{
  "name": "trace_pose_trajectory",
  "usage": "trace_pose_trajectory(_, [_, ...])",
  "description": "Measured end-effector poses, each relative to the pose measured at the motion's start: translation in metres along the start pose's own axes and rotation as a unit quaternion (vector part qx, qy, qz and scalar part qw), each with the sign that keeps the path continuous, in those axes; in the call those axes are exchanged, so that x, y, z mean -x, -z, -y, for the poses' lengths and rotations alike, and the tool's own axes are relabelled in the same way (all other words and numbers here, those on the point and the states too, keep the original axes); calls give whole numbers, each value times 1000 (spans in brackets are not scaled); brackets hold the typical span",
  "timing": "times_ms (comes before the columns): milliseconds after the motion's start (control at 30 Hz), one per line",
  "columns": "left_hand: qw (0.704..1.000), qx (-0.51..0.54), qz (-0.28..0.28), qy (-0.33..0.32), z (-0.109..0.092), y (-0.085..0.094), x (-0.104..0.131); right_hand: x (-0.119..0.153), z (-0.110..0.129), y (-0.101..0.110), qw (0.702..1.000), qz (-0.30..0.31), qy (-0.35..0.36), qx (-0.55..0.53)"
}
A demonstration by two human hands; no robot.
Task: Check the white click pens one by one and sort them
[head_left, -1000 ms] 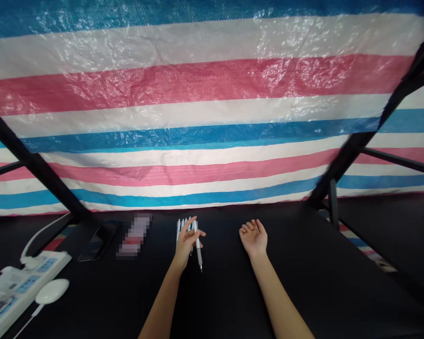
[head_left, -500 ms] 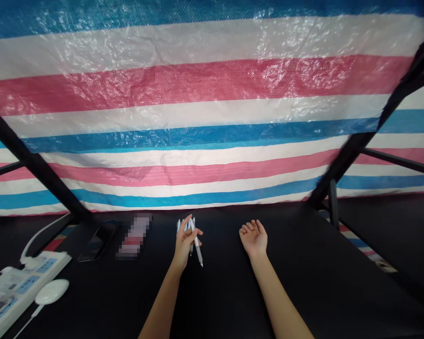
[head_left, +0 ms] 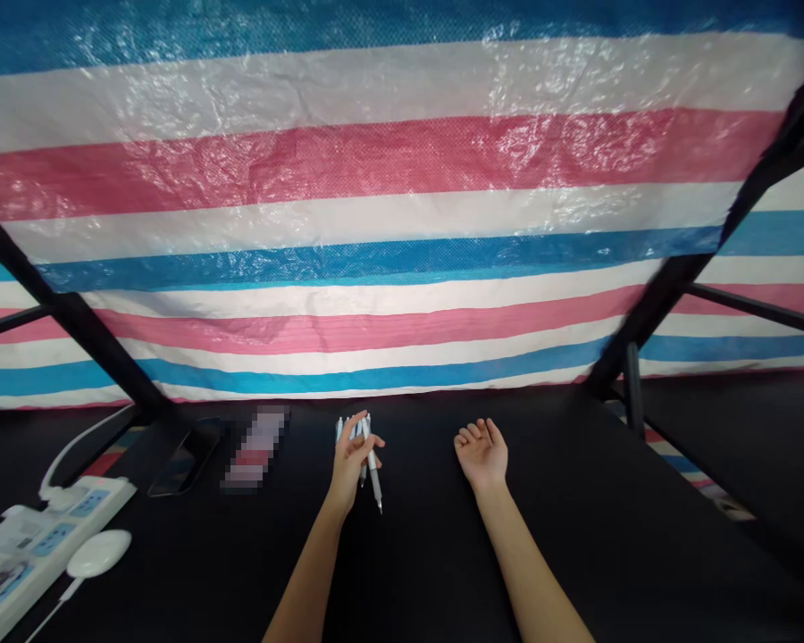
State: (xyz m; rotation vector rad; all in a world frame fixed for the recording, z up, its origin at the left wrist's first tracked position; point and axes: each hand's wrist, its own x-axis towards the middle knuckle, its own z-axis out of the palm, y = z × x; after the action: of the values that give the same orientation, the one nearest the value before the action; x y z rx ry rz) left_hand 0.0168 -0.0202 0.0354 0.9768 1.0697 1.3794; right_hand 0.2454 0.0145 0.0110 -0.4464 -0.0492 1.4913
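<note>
My left hand (head_left: 349, 464) is over several white-and-grey pens that lie side by side on the black table (head_left: 415, 572). Between its thumb and fingers it grips one pen (head_left: 373, 478), whose tip points down toward me. The other pens (head_left: 339, 426) show partly above and below the fingers; the hand covers their middles. To the right, my right hand (head_left: 481, 455) rests palm up, with its fingers loosely curled and apart, holding nothing.
On the left lie a dark phone (head_left: 185, 460) and a blurred-out pinkish item (head_left: 255, 449). Nearer me are a white power strip (head_left: 54, 545) and a round white charger (head_left: 99, 554) with its cable. Black frame bars (head_left: 633, 388) and a striped tarp (head_left: 375, 330) stand behind.
The gripped pen has tilted slightly, its tip now a little lower and farther left. Both hands stay nearly in place.
</note>
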Motion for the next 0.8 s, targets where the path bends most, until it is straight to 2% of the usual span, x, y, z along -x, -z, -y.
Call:
trace_pose_trajectory(233, [1000,17,-8,-19,4,3,-2,-1,-1,1,999,14,10,29])
trace_pose_trajectory(567, [1000,13,-13,-14,6,4,-3,-1,0,3,999,26,11,34])
trace_pose_trajectory(800, [1000,5,-4,-8,3,2,-1,-1,0,1,1000,8,5,15])
